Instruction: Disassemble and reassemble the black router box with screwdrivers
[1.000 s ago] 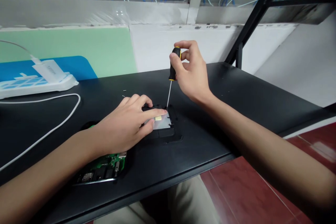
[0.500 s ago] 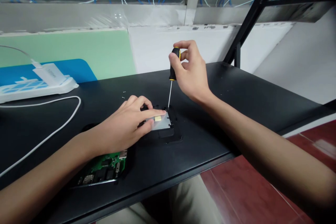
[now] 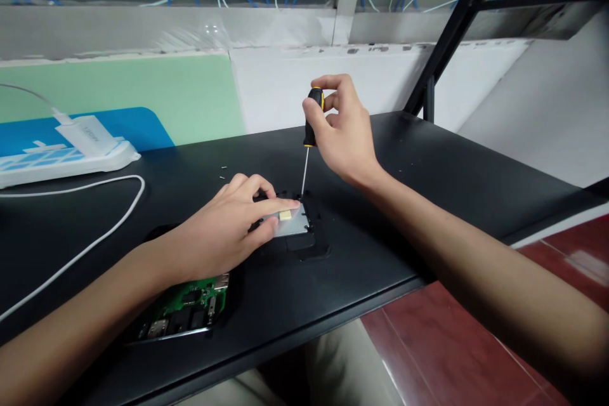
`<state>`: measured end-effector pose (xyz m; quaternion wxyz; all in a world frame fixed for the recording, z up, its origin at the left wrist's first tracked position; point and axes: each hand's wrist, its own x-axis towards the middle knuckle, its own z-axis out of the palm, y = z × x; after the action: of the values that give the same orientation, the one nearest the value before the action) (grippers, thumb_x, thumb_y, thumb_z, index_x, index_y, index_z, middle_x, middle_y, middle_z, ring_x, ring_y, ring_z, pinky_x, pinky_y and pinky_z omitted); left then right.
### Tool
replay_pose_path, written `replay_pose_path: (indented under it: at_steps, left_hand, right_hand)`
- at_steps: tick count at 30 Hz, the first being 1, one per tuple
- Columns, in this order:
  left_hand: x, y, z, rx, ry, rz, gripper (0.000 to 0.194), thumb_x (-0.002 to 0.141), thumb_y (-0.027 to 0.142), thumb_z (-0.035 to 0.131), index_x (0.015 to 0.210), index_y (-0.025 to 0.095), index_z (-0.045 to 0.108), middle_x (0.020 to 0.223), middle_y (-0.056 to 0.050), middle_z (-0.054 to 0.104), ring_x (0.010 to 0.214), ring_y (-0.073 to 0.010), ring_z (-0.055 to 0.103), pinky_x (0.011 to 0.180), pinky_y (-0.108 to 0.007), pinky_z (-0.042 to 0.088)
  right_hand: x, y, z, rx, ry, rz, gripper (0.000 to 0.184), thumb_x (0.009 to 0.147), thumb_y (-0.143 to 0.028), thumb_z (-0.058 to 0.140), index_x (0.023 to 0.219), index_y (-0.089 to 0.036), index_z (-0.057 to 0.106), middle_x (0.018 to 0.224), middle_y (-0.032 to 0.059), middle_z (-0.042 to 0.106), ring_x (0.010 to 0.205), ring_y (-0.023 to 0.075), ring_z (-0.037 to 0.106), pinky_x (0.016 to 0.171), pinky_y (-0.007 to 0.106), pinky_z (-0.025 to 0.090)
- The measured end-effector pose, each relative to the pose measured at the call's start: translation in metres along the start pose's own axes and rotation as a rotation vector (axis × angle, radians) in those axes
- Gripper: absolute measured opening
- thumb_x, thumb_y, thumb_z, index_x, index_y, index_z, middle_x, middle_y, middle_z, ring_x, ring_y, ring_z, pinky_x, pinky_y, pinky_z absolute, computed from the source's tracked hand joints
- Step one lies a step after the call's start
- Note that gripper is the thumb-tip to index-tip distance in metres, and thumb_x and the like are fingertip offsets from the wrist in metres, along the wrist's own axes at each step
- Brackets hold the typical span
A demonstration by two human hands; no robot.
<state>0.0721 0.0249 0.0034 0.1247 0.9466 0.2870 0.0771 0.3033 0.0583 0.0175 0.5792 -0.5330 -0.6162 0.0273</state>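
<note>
Black-yellow screwdriver [image 3: 309, 133] x1 (head cam), pinched in R hand [image 3: 342, 130] fingers, tip by far R corner of 1 grey plate [image 3: 297, 226] on worktop [image 3: 280, 298]; L hand [image 3: 223, 222] fingers spread, touching plate; 2 tiny metal pcs [image 3: 223, 167] beyond; 1 green PCB [image 3: 193, 297] nearer.

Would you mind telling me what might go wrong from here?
The screwdriver could slip and nick the left index finger close beside its tip. The two tiny pieces lying loose on the tabletop might get knocked away. The exposed circuit board, near the left forearm, might get bumped.
</note>
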Motion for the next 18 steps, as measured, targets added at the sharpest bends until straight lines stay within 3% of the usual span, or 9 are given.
replay_pose_path:
  at_steps: [5, 11, 18]
  left_hand:
    - [0.0002, 0.0003, 0.0007, 0.003, 0.013, -0.003, 0.043, 0.105, 0.033, 0.04, 0.142, 0.043, 0.057, 0.127, -0.005, 0.052, 0.112, -0.0279, 0.047, 0.104, -0.052, 0.042]
    - [0.0, 0.0004, 0.0012, 0.007, 0.015, -0.007, 0.044, 0.105, 0.034, 0.039, 0.145, 0.04, 0.055, 0.128, -0.006, 0.052, 0.113, -0.0281, 0.046, 0.105, -0.052, 0.042]
    - [0.0001, -0.0028, 0.002, 0.006, 0.011, 0.001, 0.044, 0.105, 0.033, 0.04, 0.145, 0.045, 0.055, 0.129, -0.004, 0.052, 0.116, -0.028, 0.046, 0.105, -0.052, 0.042]
  right_hand:
    - [0.0001, 0.0014, 0.001, -0.011, -0.001, -0.049, 0.02, 0.098, -0.037, 0.059, 0.115, -0.027, 0.055, 0.088, -0.002, 0.066, 0.068, 0.0131, 0.06, 0.08, 0.035, 0.051]
    - [-0.0007, -0.0008, 0.001, -0.032, -0.016, -0.043, 0.021, 0.098, -0.035, 0.058, 0.117, -0.026, 0.055, 0.09, -0.001, 0.067, 0.077, 0.0146, 0.065, 0.084, 0.035, 0.05]
    - [-0.0013, -0.0007, 0.0007, -0.049, -0.026, -0.057, 0.027, 0.101, -0.044, 0.053, 0.121, -0.026, 0.053, 0.093, 0.0007, 0.067, 0.09, 0.0171, 0.069, 0.086, 0.035, 0.052]
